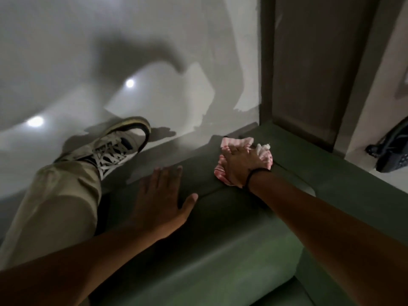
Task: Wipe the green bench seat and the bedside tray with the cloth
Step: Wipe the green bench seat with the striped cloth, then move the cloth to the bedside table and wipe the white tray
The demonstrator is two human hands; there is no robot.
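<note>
**Pink-striped cloth pinned to the far end of the green seat**

Pink and white, the cloth [245, 161] lies bunched on the green bench seat [254, 228], pressed flat under the right hand [237, 165]. That hand's fingers [231, 151] are spread and laid over the fabric, pushing down on it rather than pinching it. The left hand [162, 200] rests open and empty on the seat at about 8 o'clock from the cloth, palm down, apparently as a brace.

The cloth sits near the seat's far end, just short of the upright panel [309, 74] at 12 o'clock. The long run of the seat stretches from the cloth toward 6 o'clock, back at the person. So the unwiped length probably lies on the near side, and the stroke would likely be a pull along that axis. The right hand is the one already on the cloth; the left lies beside that path.

A dark telephone [391, 153] rests on a pale surface [364, 138] at 3 o'clock, possibly the bedside tray; I cannot tell. No container is in view.
</note>
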